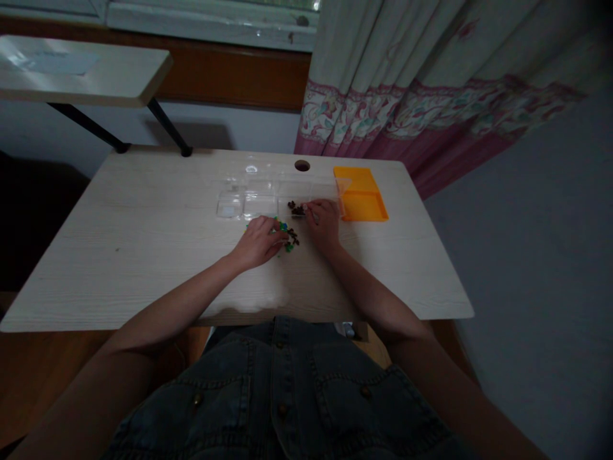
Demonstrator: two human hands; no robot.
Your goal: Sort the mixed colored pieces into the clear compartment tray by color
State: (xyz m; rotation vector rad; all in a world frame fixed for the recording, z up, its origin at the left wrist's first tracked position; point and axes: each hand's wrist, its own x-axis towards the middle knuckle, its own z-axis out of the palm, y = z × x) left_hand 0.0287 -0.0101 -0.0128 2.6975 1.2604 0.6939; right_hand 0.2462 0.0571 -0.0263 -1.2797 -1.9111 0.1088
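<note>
A small pile of green, blue and dark brown pieces (292, 238) lies on the table in front of a clear compartment box (261, 203). My left hand (260, 241) rests over the pile's left side, its fingers curled down onto the pieces; whether it pinches one is hidden. Inside one compartment sits a cluster of dark brown pieces (295, 209). Over that compartment is my right hand (324, 222), its thumb and fingers closed together at the cluster. Anything between those fingertips is too small to make out.
An orange tray (363, 198) stands right of the clear box. Behind them the table (158, 243) has a round cable hole (302, 165). A raised shelf (110, 70) on black legs rises at the back left, and a curtain (364, 89) hangs behind the table.
</note>
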